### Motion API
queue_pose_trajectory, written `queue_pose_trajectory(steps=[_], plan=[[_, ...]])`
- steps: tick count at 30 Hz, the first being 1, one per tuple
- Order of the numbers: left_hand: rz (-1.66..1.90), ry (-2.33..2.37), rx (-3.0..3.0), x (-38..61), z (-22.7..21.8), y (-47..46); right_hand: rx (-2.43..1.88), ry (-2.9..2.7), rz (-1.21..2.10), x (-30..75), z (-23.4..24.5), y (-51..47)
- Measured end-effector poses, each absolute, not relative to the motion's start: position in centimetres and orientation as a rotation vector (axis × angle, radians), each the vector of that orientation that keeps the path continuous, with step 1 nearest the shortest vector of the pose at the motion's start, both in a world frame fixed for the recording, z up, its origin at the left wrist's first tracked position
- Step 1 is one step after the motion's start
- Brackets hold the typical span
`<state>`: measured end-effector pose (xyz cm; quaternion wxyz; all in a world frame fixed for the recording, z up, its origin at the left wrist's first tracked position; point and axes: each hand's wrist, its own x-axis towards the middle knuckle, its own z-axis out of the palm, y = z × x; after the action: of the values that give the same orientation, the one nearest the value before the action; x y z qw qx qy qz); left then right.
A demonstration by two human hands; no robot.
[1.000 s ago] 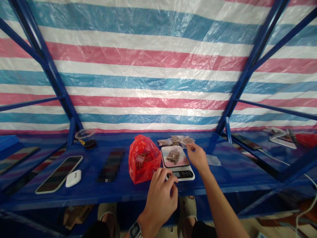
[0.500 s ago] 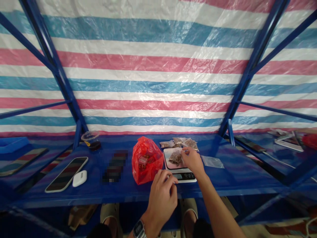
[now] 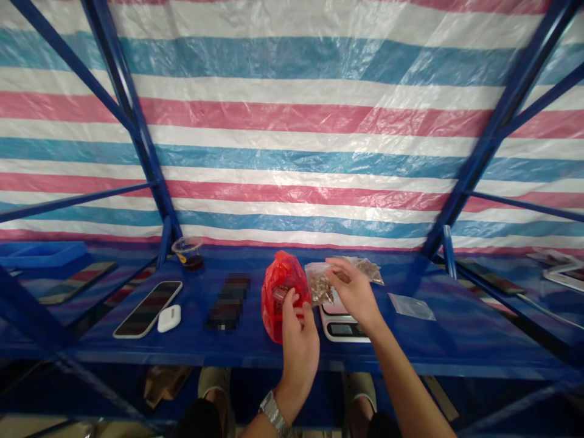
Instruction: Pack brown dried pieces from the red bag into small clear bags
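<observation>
My right hand [image 3: 354,295] pinches the top of a small clear plastic bag [image 3: 319,287] with brown bits in it. The bag hangs above the left part of a white kitchen scale [image 3: 341,330], which my right hand partly covers. Over the near side of a red plastic bag [image 3: 286,272] is my left hand [image 3: 301,350], its fingers curved but apart and holding nothing. Small brown and reddish pieces show inside the red bag. Several filled clear bags [image 3: 370,269] lie behind the scale, partly hidden by my right hand.
A flat clear bag [image 3: 413,306] lies right of the scale. To the left are a blurred dark object [image 3: 229,301], a white earbud case [image 3: 169,318], a phone [image 3: 148,310] and a plastic cup [image 3: 189,255] with dark liquid. Blue posts [image 3: 141,134] frame the shelf.
My right hand has lifted the filled clear bag off the scale, toward the left. My left hand has moved from the scale's front to the red bag and its fingers have spread. The view has shifted.
</observation>
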<state>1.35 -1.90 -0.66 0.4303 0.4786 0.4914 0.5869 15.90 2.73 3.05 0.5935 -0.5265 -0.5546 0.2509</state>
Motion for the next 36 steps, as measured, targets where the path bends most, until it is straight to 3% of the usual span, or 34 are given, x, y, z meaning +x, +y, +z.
queue_pose_trajectory(steps=[7,21,36], plan=[[1.332,0.998,0.812,1.7,-0.1,-1.0,-1.225,-1.474,0.774,12.5,2.2,3.3],[1.171,0.927,0.630,0.8,-1.7,-0.9,-1.396,-1.633,0.615,10.4,2.0,3.5],[1.134,0.815,0.376,0.4,0.6,-0.9,-1.426,-1.683,0.530,10.3,1.8,3.7]])
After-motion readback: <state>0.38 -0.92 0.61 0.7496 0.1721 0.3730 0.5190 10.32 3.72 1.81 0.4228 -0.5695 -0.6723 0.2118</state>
